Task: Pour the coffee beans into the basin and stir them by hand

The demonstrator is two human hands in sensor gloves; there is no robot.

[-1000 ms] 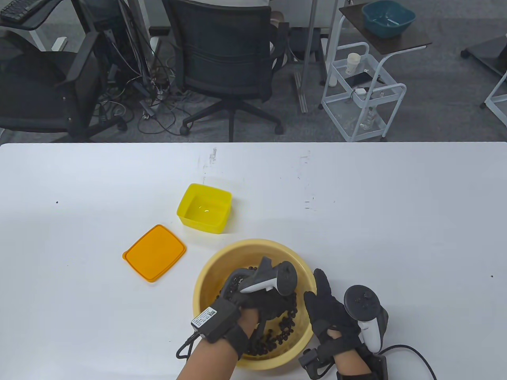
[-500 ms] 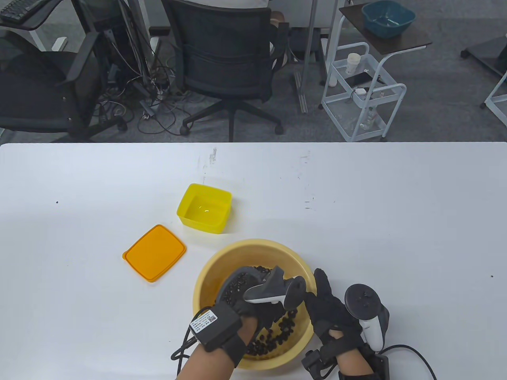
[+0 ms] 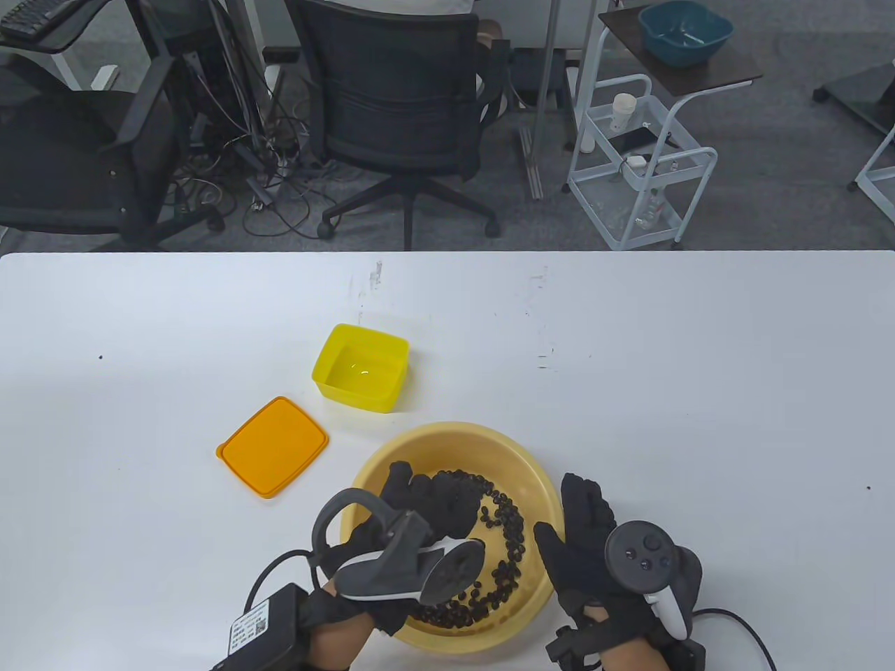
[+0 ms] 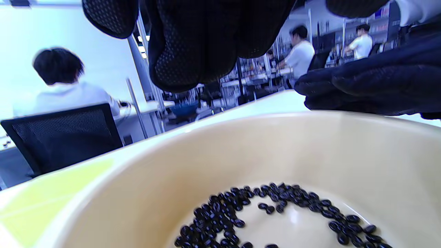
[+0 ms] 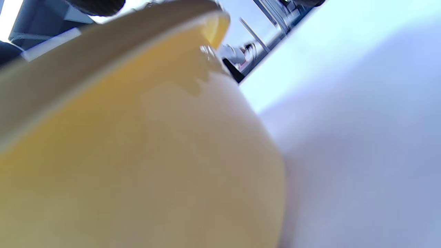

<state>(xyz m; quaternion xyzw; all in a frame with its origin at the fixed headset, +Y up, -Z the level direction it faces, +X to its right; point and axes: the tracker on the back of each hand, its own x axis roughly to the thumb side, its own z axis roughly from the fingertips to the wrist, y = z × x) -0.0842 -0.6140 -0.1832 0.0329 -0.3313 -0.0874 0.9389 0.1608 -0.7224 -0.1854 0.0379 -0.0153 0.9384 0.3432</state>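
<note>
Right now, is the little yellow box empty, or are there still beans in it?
Empty. The yellow box stands upright and uncovered, showing only its bare bottom; its orange lid lies beside it. The coffee beans are in the basin.

Dark coffee beans [image 3: 498, 552] lie scattered, seemingly in an arc, inside the upright pale-yellow basin [image 3: 458, 437].

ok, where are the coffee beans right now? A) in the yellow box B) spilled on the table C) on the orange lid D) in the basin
D: the beans lie in an arc on the basin floor, and the yellow box is empty.
</note>
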